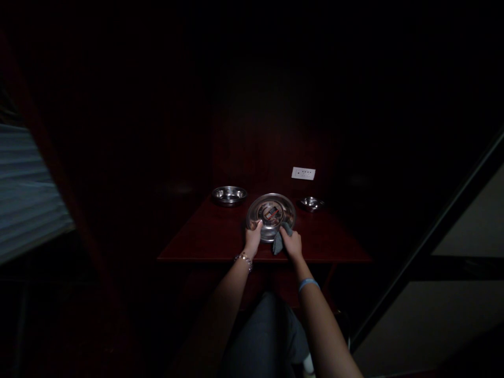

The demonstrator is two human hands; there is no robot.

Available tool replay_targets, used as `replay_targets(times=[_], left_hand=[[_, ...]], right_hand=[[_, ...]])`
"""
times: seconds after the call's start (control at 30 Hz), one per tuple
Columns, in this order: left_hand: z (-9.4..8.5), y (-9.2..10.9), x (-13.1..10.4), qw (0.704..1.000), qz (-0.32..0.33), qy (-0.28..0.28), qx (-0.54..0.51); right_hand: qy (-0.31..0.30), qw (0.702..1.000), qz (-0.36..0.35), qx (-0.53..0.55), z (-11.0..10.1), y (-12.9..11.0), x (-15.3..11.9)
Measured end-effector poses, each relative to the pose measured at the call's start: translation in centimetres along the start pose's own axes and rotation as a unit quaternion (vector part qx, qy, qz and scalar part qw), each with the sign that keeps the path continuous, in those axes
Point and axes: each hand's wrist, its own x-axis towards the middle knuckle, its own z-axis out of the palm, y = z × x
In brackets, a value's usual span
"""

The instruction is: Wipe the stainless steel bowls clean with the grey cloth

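Observation:
A round metal basin (266,202), tilted so its label (271,213) faces me, is held above the dark red table (205,239). My left hand (253,237) grips its lower left rim, thumb on the near face. At the lower right rim, my right hand (292,242) is closed on a grey-green cloth (277,244), which hangs down and touches the basin. The fingers behind the basin are hidden.
Another metal basin (229,196) stands at the table's back left. A smaller metal bowl (312,203) sits at the back right. Above it, a white socket panel (303,173) is on the dark wall. Pale window blinds (29,189) hang at far left.

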Motion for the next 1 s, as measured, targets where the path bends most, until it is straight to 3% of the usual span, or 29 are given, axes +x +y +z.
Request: replay_targets(times=[0.27,0.53,1.0], left_hand=[[0.2,1.0,-0.7,1.0,-0.016,0.017,0.008],[0.4,1.4,-0.6,0.998,0.026,0.022,0.043],[0.2,0.5,0.2,0.999,0.018,0.028,0.039]], right_hand=[[0.001,1.0,0.005,0.011,-0.3,-0.3,-0.2],[0.002,1.0,0.003,0.007,-0.1,-0.3,-0.2],[0.0,1.0,0.001,0.003,-0.1,-0.2,-0.2]])
